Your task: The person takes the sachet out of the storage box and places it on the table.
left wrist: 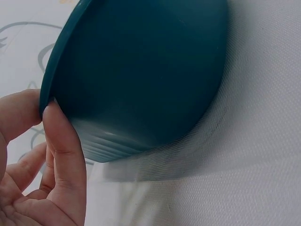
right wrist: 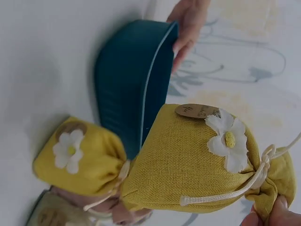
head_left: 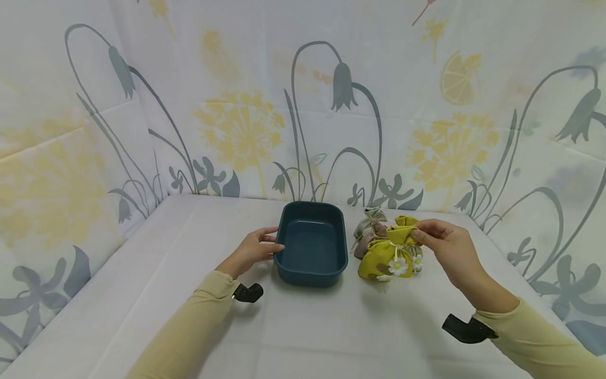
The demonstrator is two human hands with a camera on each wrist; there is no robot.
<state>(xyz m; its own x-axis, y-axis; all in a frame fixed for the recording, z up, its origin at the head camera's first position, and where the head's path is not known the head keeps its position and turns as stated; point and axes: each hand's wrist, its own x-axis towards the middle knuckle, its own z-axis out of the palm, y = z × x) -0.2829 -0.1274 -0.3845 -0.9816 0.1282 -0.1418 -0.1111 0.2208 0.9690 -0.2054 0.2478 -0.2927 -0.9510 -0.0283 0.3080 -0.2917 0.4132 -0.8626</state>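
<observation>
My left hand (head_left: pixel 252 248) pinches the left rim of a dark teal, rectangular plastic basin (head_left: pixel 310 280) with rounded corners. In the left wrist view, thumb and finger meet at the edge of the basin wall (left wrist: pixel 141 61). My right hand (head_left: pixel 450 255) pinches the gathered top of a yellow drawstring pouch (right wrist: pixel 188 160), decorated with a white fabric flower and a brown tag. The right wrist view shows this pouch raised and tilted, overlapping the basin. Behind it lies a second yellow pouch (right wrist: pixel 84 157) with a similar flower.
Right of the basin, a grey-green pouch (head_left: pixel 374 213) and a brownish pouch (head_left: pixel 364 246) cluster beside the yellow ones. A white cloth covers the table (head_left: pixel 303 337). Floral curtain (head_left: pixel 255 68) hangs at the back and both sides.
</observation>
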